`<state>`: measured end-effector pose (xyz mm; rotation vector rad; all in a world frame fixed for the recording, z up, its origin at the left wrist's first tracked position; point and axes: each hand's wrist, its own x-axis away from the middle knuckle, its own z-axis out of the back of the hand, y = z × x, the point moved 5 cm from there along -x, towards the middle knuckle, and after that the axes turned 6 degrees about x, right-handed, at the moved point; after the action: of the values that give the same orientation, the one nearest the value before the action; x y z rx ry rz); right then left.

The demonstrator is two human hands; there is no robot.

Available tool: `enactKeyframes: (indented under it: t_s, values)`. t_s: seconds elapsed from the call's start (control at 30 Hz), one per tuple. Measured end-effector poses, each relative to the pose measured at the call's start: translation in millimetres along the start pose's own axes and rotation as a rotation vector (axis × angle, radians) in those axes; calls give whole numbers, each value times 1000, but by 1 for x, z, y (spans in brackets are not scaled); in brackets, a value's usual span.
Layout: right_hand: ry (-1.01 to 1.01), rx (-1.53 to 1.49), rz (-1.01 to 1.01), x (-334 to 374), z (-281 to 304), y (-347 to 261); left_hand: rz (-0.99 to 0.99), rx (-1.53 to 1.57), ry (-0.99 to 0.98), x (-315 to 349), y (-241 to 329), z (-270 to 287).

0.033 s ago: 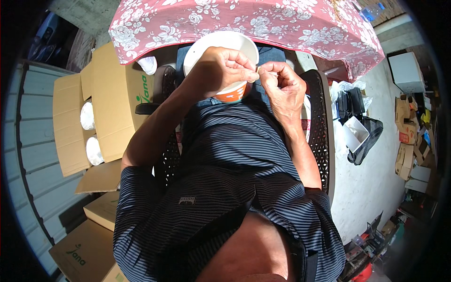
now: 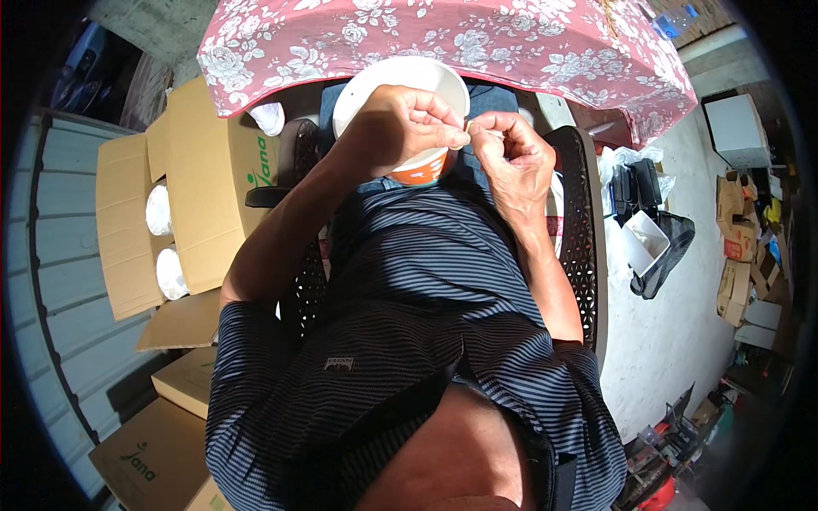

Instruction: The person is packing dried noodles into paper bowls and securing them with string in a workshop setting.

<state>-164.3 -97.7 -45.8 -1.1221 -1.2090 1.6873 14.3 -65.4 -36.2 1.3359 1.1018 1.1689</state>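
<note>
My left hand (image 2: 396,128) is closed in a pinch above a round white bucket (image 2: 362,92) that sits between my thighs. The bucket's lower outside is orange with a white pattern. Beside it, my right hand (image 2: 515,162) is also pinched, and its fingertips nearly meet those of the left. Between the fingertips is a small pale piece (image 2: 469,126), too small to name. What lies at the bottom of the bucket is mostly hidden by my left hand.
A table with a pink floral cloth (image 2: 473,38) stands in front. Dark perforated chair arms (image 2: 579,230) flank me. An open cardboard box (image 2: 200,187) with white round things is on the left. Bags and a white container (image 2: 645,243) lie on the right floor.
</note>
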Motion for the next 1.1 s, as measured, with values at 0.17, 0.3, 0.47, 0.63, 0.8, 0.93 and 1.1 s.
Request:
enactKeyframes:
  t_s: [0.17, 0.3, 0.47, 0.63, 0.8, 0.93, 1.1]
  values:
    - [10, 21, 22, 0, 0, -1, -213, -246, 23, 1, 3, 0]
    - [18, 52, 18, 0, 1, -3, -259, -260, 43, 2, 5, -1]
    - [16, 11, 6, 1, -1, -4, -172, -192, 17, -1, -1, 4]
    - [-15, 98, 5, 1, -1, -2, -160, -135, -70, -2, -2, 3]
    - [-23, 34, 2, 1, 0, -1, -36, 103, -56, -1, -1, -1]
    - [-22, 61, -31, 1, 0, -4, -8, 107, -48, -2, -2, -1]
    - [-78, -150, -110, 0, 0, -1, -68, 63, -33, -3, -5, -1]
